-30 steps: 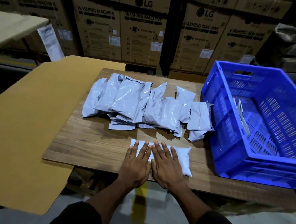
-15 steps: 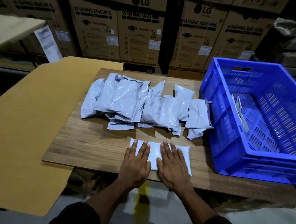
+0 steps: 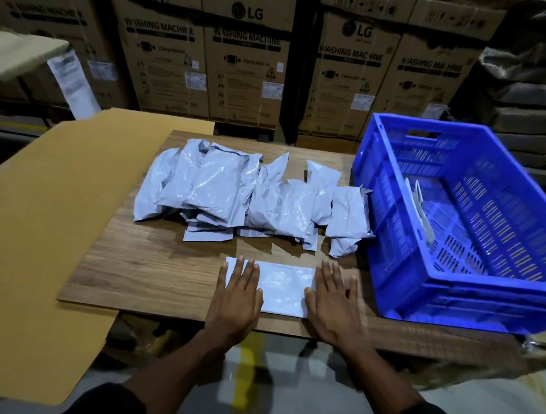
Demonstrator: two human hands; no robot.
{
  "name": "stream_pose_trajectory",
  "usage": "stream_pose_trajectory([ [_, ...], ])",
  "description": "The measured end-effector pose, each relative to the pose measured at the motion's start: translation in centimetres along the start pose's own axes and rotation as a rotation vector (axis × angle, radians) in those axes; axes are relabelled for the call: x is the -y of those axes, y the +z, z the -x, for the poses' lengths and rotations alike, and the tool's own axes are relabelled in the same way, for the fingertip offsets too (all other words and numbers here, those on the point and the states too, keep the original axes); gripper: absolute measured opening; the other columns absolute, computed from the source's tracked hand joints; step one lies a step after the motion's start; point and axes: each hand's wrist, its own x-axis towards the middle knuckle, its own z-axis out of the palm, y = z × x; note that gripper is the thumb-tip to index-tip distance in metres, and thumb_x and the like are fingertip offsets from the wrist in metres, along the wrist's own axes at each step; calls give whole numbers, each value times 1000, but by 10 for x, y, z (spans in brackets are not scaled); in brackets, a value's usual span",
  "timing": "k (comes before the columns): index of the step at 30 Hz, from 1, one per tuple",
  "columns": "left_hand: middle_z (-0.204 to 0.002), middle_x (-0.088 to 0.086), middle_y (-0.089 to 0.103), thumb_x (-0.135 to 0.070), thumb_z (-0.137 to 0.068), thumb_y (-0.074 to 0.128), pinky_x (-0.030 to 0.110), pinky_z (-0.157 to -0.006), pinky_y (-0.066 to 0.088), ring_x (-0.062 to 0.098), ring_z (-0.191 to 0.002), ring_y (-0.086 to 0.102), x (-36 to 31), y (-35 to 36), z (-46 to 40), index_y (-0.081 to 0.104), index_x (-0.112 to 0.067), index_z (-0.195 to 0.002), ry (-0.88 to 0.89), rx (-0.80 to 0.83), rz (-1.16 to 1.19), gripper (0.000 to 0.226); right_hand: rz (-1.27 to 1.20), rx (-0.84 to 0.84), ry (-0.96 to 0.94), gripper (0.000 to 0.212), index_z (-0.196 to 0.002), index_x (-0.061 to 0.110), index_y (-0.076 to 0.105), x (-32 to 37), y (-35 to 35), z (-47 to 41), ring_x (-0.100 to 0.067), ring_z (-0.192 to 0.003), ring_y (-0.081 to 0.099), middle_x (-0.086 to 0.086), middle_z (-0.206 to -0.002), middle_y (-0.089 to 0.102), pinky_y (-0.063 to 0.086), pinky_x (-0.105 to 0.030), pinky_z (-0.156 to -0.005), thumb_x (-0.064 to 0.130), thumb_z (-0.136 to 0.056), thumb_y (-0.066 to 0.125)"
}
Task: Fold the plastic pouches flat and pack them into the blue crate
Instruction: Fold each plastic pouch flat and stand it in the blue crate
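Note:
One white plastic pouch lies flat near the front edge of the wooden board. My left hand presses its left end with straight fingers. My right hand presses its right end the same way, palm down. Behind them a row of several puffy grey-white pouches lies across the board. The blue crate stands at the right, with a few flat pouches leaning against its left inner wall.
A large sheet of brown cardboard spreads under and left of the board. Stacked washing machine boxes form a wall behind. Dark stacked material rises at the far right. Floor shows below the board's front edge.
My hands were side by side at the middle of the pouch. They have slid apart, the left toward the left end and the right toward the right end.

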Motion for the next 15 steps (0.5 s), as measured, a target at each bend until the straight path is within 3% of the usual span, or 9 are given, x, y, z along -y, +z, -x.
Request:
stream_pose_trajectory([
  [2, -137, 25, 60, -24, -111, 17, 42, -121, 19, 41, -128, 58, -12, -3, -11, 59, 10, -133, 50, -96, 142, 58, 11, -82, -90, 68, -148, 3, 43, 22, -5, -2, -28, -147, 32, -12, -158, 36, 12, -49, -118, 40, -96, 19],
  [3, -134, 26, 62, -23, -111, 17, 35, -121, 17, 40, -124, 61, -19, -3, -16, 60, 11, -131, 38, -136, 221, 58, 6, -116, -179, 64, -144, 2, 49, 32, -2, -6, -30, -143, 40, -15, -154, 43, 14, -48, -116, 35, -95, 25],
  [4, -133, 26, 63, -22, -110, 21, 29, -120, 16, 40, -123, 62, -24, -1, -21, 60, 11, -130, 2, -147, 309, 54, -38, -41, -242, 67, -147, 1, 45, 43, 0, -9, -30, -144, 38, -15, -155, 40, 11, -46, -118, 35, -94, 23],
  [6, -136, 25, 60, -23, -104, 28, 20, -120, 13, 40, -128, 57, -28, 3, -25, 57, 10, -133, -105, -108, 473, 53, -99, 80, -295, 81, -157, 6, 23, 57, 7, -14, -25, -153, 16, -10, -165, 19, 1, -43, -123, 41, -85, 10],
  [8, -138, 23, 60, -27, -101, 27, 24, -119, 16, 39, -131, 56, -20, 10, -24, 57, 8, -136, -157, -56, 514, 57, -105, 130, -293, 82, -159, 10, 19, 61, 17, -16, -22, -154, 7, -5, -167, 15, 3, -46, -124, 43, -84, 7],
  [11, -140, 18, 60, -23, -108, 24, 37, -120, 25, 36, -131, 57, -2, 26, -12, 58, 4, -136, -36, -143, 298, 51, -29, 19, -232, 61, -154, 17, 36, 59, 31, -10, -22, -151, 24, 0, -161, 33, 10, -46, -119, 41, -101, 20],
  [15, -153, 12, 50, -24, -108, 39, 52, -115, 37, 38, -143, 44, 2, 29, -1, 55, -5, -145, 33, -239, 41, 44, -23, -35, -161, 62, -155, 17, 35, 46, 35, -8, -24, -151, 23, 0, -163, 30, 12, -48, -119, 48, -102, 24],
])
